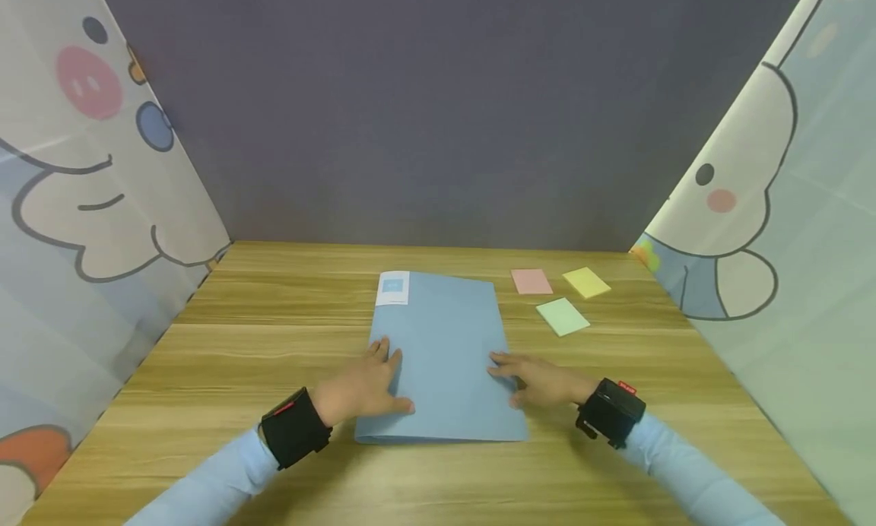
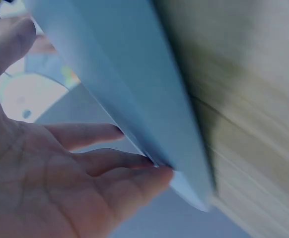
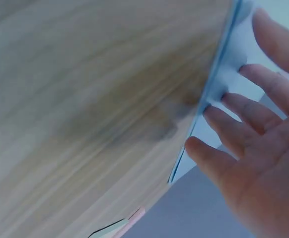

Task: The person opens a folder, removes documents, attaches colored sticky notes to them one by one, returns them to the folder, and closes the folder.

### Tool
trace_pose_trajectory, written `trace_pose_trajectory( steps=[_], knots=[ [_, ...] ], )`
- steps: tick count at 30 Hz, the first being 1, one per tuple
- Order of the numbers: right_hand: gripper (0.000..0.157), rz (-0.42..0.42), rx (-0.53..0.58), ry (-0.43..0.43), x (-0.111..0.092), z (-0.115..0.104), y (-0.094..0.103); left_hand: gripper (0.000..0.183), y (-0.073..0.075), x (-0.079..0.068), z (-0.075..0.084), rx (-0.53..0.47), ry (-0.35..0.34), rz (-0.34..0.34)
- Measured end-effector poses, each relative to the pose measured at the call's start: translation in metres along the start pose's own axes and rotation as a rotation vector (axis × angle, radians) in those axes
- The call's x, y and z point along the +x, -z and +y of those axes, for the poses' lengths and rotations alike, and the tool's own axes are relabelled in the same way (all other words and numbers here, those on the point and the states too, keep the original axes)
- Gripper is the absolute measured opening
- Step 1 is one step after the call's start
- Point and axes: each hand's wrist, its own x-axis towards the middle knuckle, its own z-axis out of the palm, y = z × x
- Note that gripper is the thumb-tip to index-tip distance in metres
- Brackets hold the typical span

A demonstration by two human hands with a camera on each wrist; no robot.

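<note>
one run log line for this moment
blue folder: on table; left hand: on its left side; right hand: at its right edge; pink note, yellow note, green note: right of folder

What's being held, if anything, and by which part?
Nothing is gripped: the left hand and right hand only touch the folder near its side edges.

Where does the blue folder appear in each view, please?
Head: the blue folder lies below centre, left hand and right hand at its sides.
Left wrist: it slants from the top left to below and right of centre.
Right wrist: it slants down the upper right, by the fingertips.
Shared landmark: the wooden table.
</note>
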Motion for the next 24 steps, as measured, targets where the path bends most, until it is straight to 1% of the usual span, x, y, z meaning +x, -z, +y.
trace_pose_trajectory(
  steps=[2,4,5,7,10,13,16,18,20,22,24],
  knots=[
    [0.054,0.028,0.044,0.012,0.0,0.003,0.002,0.096,-0.004,-0.005,0.009,0.04,-0.015,-0.002],
    [0.053,0.075,0.06,0.021,0.0,0.006,0.004,0.1,-0.009,-0.01,0.018,0.097,-0.034,0.003],
    [0.053,0.103,0.047,0.02,0.001,0.008,0.005,0.102,-0.011,-0.011,0.023,0.132,-0.052,0.014],
    [0.053,0.151,0.024,0.008,0.001,0.011,0.007,0.102,-0.018,-0.012,0.031,0.209,-0.087,0.047],
    [0.051,0.206,-0.027,-0.019,0.001,0.014,0.009,0.098,-0.028,-0.012,0.041,0.34,-0.137,0.124],
    [0.056,0.208,-0.101,-0.052,0.001,0.015,0.007,0.087,-0.036,-0.012,0.047,0.449,-0.157,0.205],
    [0.063,0.18,-0.159,-0.079,0.0,0.016,0.002,0.075,-0.044,-0.015,0.051,0.542,-0.169,0.275],
    [0.061,0.162,-0.174,-0.087,0.0,0.017,-0.002,0.068,-0.049,-0.018,0.052,0.614,-0.187,0.325],
    [0.055,0.168,-0.166,-0.065,0.001,0.018,-0.005,0.063,-0.054,-0.021,0.052,0.679,-0.206,0.394],
    [0.053,0.185,-0.159,-0.011,0.002,0.02,-0.007,0.059,-0.058,-0.024,0.053,0.729,-0.218,0.457],
    [0.047,0.223,-0.182,0.084,0.005,0.022,-0.009,0.056,-0.06,-0.026,0.054,0.739,-0.216,0.502]
  ],
)
